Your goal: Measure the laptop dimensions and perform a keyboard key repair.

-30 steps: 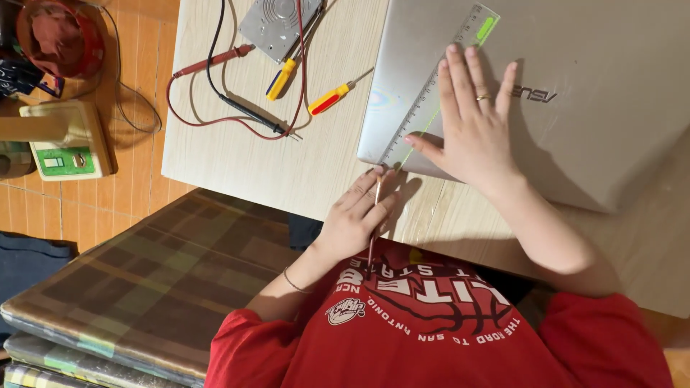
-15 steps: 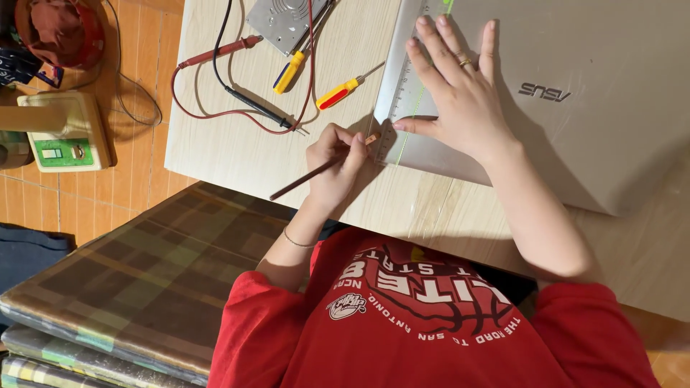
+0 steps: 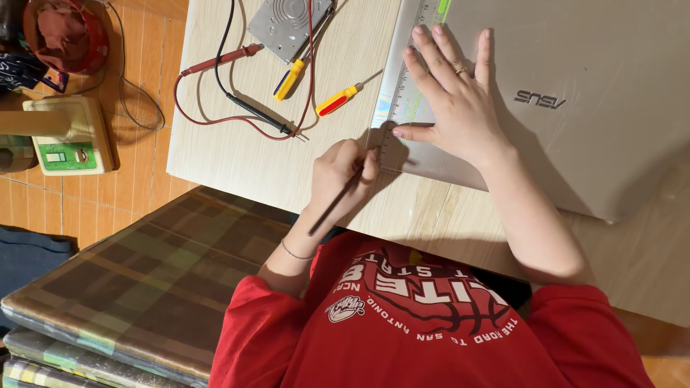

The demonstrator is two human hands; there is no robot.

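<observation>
The left hand [image 3: 345,171] is closed around a thin dark pencil [image 3: 335,206]. Its tip is hidden behind the fingers, close to the near end of a clear plastic ruler with a green stripe [image 3: 394,92]. The right hand [image 3: 454,108] lies open and flat, with the fingers spread. It presses this ruler onto the lid of a closed silver laptop [image 3: 589,136], along the lid's left edge. The thumb points toward the pencil.

I see no drawn line on the lid or beside the ruler, so I judge that the marking is only at its beginning. The pencil stands at the near end, and nearly the whole length of the ruler is unused.

The laptop rests on a pale wooden worktop [image 3: 230,151]. To the left of the ruler lie a screwdriver with a yellow and red handle [image 3: 338,101] and a screwdriver with a yellow and blue handle [image 3: 290,78]. There are also a red test probe [image 3: 219,61] and a black test probe [image 3: 251,110], both with long leads, and a grey metal plate [image 3: 286,23]. The small screwdriver is near the ruler's edge but does not touch it. Nothing blocks the pencil's way along the ruler.

Below the worktop is a stack of folded checked fabric [image 3: 144,287].
</observation>
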